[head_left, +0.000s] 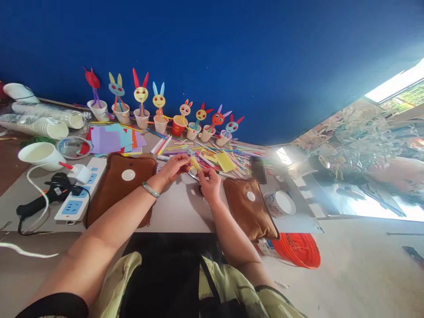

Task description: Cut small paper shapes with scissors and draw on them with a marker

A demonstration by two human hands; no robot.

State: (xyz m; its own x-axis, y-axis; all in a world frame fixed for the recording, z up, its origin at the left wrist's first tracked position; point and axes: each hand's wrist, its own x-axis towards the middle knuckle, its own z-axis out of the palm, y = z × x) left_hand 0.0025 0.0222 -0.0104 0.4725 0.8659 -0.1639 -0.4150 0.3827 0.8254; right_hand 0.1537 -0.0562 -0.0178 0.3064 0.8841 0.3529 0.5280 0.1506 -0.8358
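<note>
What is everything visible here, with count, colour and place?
holder cups: eight, seven white, one red, rear
eared figures: eight, mixed, in cups
wall: one, blue, behind
table: one, grey, beneath
stacked cups: several, white, left rear
loose cup: one, white, left
pouches: two, brown, left and right
paper sheets: several, mixed, behind left pouch
craft sticks: many, mixed, centre
yellow sheet: one, yellow, among sticks
power strip: one, white, left
corded tool: one, black, beside strip
round item: one, white, right end
bucket: one, orange, right floor
blurred bundles: uncountable, pale, far right
yellow piece: one, yellow, centre
bracelet: one, green, left wrist
left grip: one, bare, holding yellow piece
right grip: one, bare, holding yellow piece
</note>
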